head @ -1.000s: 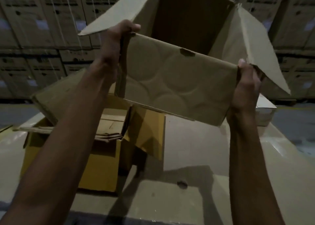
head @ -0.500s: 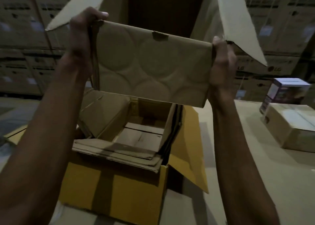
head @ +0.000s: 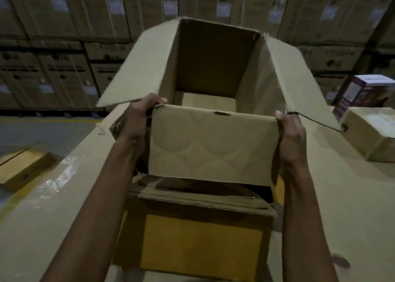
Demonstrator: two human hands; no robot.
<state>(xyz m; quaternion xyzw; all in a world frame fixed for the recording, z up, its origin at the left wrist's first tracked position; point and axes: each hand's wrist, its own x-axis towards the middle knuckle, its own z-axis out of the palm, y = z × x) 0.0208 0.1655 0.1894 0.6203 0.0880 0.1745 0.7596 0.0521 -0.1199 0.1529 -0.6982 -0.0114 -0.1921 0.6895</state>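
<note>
Nearest you, a yellow box [head: 201, 247] sits on the tan surface [head: 342, 207], with flat cardboard [head: 203, 202] stacked across its top. Just above it you hold the open box [head: 213, 144] in the air. Your left hand [head: 139, 119] grips its near-left corner, fingers curled over the rim, and your right hand [head: 290, 132] clamps the near-right corner, thumb at the top edge. Its side flaps splay outward. Off to the right, well apart, a small carton [head: 369, 136] lies on the surface, a printed pack [head: 361, 93] just behind it. Strapped cartons [head: 64, 35] wall the back.
</note>
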